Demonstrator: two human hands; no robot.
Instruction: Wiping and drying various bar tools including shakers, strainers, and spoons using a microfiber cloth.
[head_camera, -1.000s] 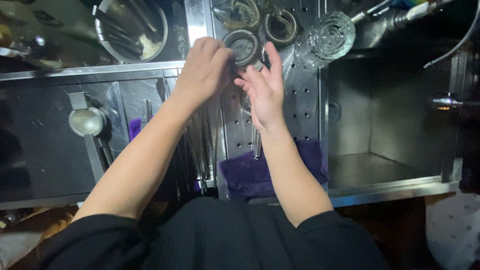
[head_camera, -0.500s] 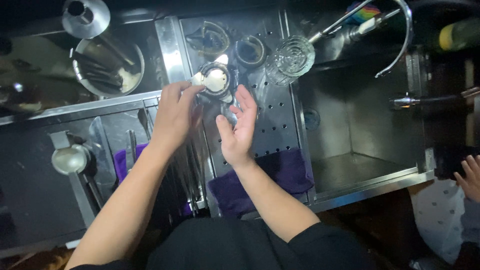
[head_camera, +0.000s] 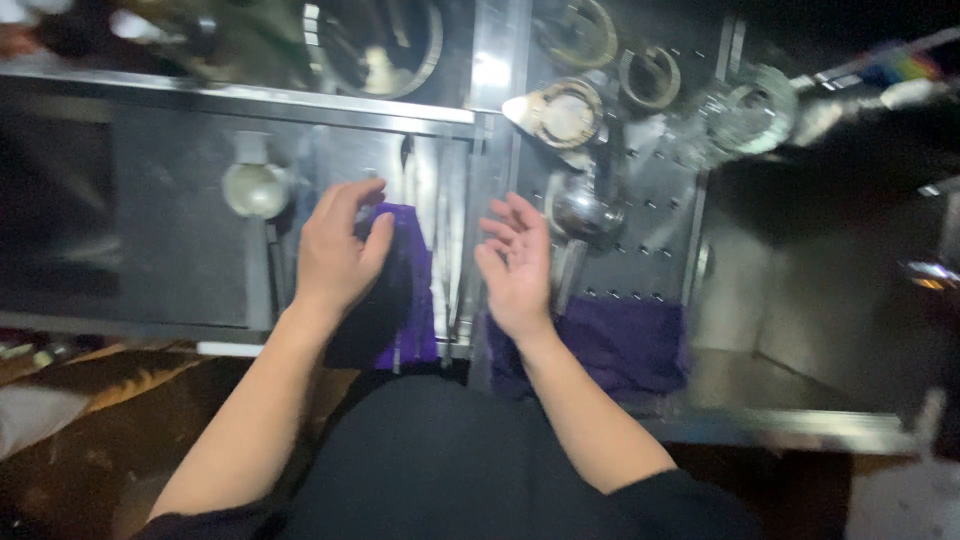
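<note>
Low in the frame, a dark lap and two bare forearms lead up to the hands: the left hand (head_camera: 335, 255) lies palm-down on a purple cloth (head_camera: 405, 285) at the centre, its grip loose, fingers spread and clasping nothing. The right hand (head_camera: 518, 265) hovers just right of it, palm up, grip released, above a second purple cloth (head_camera: 620, 345). Beyond, on the perforated steel desk (head_camera: 655, 235), a round shiny metal cup (head_camera: 583, 208) stands near the right fingertips, with blurred ring-shaped pieces (head_camera: 568, 112) toward the upper edge.
</note>
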